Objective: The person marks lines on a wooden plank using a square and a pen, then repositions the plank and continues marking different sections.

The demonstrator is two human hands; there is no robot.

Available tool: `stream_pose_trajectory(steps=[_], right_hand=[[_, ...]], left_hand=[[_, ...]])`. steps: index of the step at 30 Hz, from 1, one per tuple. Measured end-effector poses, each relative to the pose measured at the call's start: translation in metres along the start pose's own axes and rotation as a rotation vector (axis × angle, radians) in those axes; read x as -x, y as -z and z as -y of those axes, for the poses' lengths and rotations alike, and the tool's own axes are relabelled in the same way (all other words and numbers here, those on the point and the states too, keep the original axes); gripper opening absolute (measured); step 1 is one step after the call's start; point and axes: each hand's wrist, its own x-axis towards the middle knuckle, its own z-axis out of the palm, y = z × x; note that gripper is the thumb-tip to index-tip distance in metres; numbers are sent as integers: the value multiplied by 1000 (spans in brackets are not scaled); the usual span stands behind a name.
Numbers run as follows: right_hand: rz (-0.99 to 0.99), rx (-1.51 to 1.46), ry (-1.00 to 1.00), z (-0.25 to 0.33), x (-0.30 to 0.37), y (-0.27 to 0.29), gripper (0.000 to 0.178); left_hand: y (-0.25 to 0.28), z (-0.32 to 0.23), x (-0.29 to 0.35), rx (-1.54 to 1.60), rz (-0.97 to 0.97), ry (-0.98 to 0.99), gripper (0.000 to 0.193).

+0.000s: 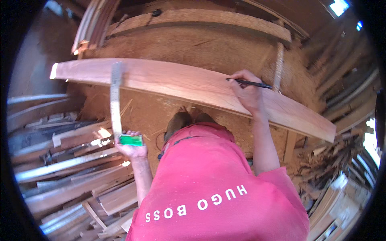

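Note:
A long reddish wooden plank [177,78] stretches across in front of me, bowed by the lens. My left hand [134,150], at the lower left, is closed round the green handle of a try square [115,96]. The square's long metal blade reaches away from me, and its far end overlaps the plank's left part. My right hand [248,94] is over the plank right of its middle, pinching a dark pen [253,83]. The pen's tip points left, low over the wood; whether it touches I cannot tell.
Behind the plank lies a thick beam [201,17] over sawdust-covered ground [193,44]. Stacked boards [72,164] fill the left side. Offcuts [321,176] are heaped at the right. Upright corrugated sheets [94,26] stand at the far left, and a post [278,66] stands behind the plank.

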Motion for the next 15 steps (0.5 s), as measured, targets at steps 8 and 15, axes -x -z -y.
stream_pose_trajectory(steps=[8, 15], right_hand=[[-746, -207, -360, -95, 115, 171, 14], [-962, -243, -415, -101, 156, 178, 10]], left_hand=[[0, -13, -48, -22, 209, 149, 33], [-27, -24, -98, -81, 409, 178, 32]])
